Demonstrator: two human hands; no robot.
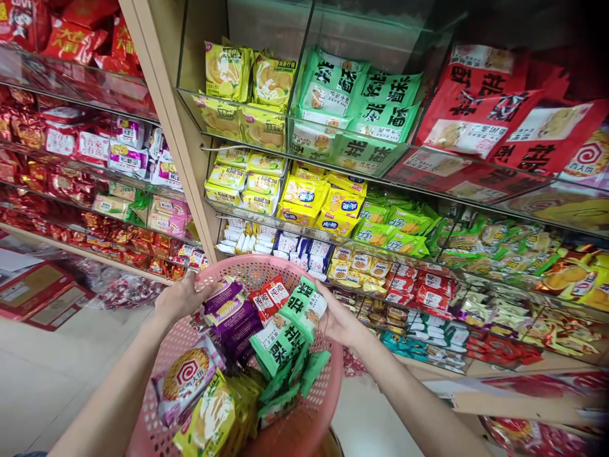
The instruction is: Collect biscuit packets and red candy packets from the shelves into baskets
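Observation:
My left hand (pixel 179 298) grips the far left rim of a pink perforated plastic basket (pixel 328 397). At the basket's right side, my right hand (pixel 335 316) is closed on a green snack packet (pixel 304 304); some of its fingers are hidden behind the packet. More green packets (pixel 276 346) lie just below it in the basket. Purple biscuit packets (pixel 233 317) and small red packets (pixel 270 297) sit towards the far rim. Nearer to me are a round-cracker packet (pixel 188 374) and several yellow lemon biscuit packets (pixel 212 416).
Ahead, clear-fronted shelf bins hold yellow packets (pixel 228 70), green packets (pixel 333 82) and red packets (pixel 480 108). A wooden upright (pixel 166 120) separates them from shelves of red-wrapped sweets (pixel 71 181) at left. Cardboard boxes (pixel 40 295) rest on the tiled floor (pixel 42 368).

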